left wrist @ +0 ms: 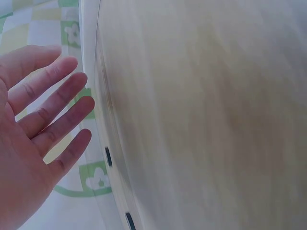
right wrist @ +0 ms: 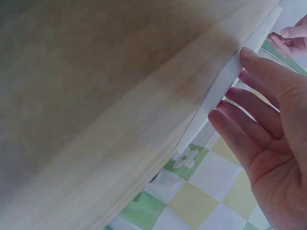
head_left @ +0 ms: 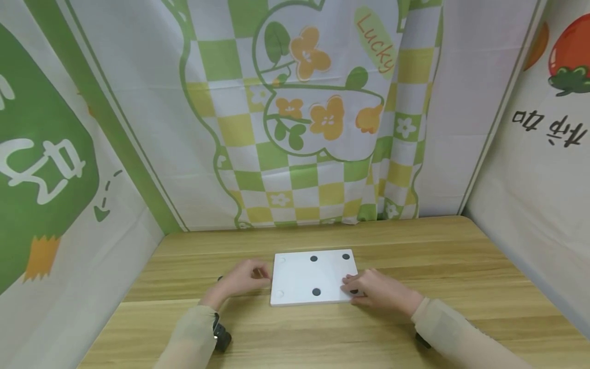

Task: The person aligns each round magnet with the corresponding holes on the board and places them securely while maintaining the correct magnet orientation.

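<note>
A flat white board point(head_left: 295, 277) lies on the wooden table in front of me. Dark round discs sit at its top middle point(head_left: 314, 259), top right point(head_left: 346, 257) and lower middle point(head_left: 316, 292); shallow round recesses show on its left side. My left hand point(head_left: 246, 277) hovers just off the board's left edge, fingers loosely bent with nothing between them. At the lower right corner, my right hand point(head_left: 375, 289) rests with fingertips on the board around another dark disc point(head_left: 354, 291), which it partly covers. In the right wrist view those fingers are spread and fairly straight along the board's edge.
A small dark object point(head_left: 220, 278) lies on the table point(head_left: 313, 338) by the left wrist, mostly hidden; the left wrist view shows two dark flat pieces point(left wrist: 108, 156) there. A patterned curtain point(head_left: 299, 189) hangs behind the table, with printed cloth walls at both sides.
</note>
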### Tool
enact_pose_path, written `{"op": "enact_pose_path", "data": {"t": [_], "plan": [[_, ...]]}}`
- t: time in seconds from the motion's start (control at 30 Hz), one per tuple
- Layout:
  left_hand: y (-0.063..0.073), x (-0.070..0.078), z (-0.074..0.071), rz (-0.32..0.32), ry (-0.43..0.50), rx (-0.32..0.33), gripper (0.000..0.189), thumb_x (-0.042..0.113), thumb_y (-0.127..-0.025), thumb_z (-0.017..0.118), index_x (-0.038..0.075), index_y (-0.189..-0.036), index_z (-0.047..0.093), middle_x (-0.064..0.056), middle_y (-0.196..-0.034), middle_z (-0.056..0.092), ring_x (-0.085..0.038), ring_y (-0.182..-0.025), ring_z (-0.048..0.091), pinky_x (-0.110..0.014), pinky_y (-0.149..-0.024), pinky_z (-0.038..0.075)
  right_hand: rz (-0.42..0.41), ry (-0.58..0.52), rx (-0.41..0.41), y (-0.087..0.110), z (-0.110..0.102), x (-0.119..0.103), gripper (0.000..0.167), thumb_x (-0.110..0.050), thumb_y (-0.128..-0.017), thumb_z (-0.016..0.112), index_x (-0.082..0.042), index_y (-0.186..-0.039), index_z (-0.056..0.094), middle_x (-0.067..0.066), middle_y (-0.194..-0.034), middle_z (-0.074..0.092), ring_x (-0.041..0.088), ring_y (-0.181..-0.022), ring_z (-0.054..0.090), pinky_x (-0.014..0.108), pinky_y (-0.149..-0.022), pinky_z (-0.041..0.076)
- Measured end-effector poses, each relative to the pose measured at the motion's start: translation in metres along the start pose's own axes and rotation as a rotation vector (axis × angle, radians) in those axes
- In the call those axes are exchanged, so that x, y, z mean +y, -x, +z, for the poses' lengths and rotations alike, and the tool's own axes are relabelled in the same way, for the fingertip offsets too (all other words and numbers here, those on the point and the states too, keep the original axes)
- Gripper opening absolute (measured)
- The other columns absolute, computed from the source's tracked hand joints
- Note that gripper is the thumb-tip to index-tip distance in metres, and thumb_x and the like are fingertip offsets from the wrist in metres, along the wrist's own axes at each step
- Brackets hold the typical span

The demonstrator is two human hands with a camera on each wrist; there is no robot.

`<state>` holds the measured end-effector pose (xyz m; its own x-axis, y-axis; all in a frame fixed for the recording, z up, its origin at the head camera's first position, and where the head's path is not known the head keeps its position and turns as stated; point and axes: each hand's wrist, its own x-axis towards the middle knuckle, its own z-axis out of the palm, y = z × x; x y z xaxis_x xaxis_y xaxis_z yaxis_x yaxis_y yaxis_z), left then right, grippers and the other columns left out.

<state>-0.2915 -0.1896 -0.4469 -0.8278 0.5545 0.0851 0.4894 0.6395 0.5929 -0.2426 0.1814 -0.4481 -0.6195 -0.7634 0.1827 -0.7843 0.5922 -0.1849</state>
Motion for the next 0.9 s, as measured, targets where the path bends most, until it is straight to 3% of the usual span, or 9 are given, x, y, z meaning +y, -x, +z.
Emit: {"op": "enact_pose_path", "data": {"t": [0.3,0.53,0.9], "plan": [[0.011,-0.013,-0.006,-0.001,-0.043,0.027,0.006,0.017,-0.085,0.069,0.013,-0.089,0.068,0.004,-0.089,0.067,-0.015,-0.085,0.062,-0.037,-0.08,0.055,0.011,0.002,-0.009,0.0,0.0,0.001,0.032,-0.02,-0.082,0.072,-0.009,-0.112,0.069,0.014,-0.118,0.066,0.025,-0.108,0.065,0.034,-0.091,0.055],[0.02,-0.02,-0.014,-0.024,-0.04,0.042,0.006,0.016,-0.085,0.068,0.011,-0.09,0.068,-0.001,-0.094,0.068,-0.024,-0.092,0.063,-0.046,-0.085,0.054,-0.002,0.004,-0.002,-0.001,-0.001,0.001,0.031,-0.018,-0.082,0.073,-0.008,-0.112,0.069,0.014,-0.117,0.066,0.024,-0.108,0.065,0.034,-0.09,0.055],[0.034,-0.034,-0.024,-0.046,-0.093,0.093,0.014,0.019,-0.085,0.069,0.011,-0.096,0.07,-0.012,-0.114,0.067,-0.038,-0.112,0.058,-0.06,-0.1,0.041,-0.003,0.011,-0.01,-0.001,-0.001,0.001,0.03,-0.019,-0.083,0.072,-0.009,-0.112,0.07,0.014,-0.117,0.066,0.024,-0.108,0.065,0.033,-0.089,0.055]]}}
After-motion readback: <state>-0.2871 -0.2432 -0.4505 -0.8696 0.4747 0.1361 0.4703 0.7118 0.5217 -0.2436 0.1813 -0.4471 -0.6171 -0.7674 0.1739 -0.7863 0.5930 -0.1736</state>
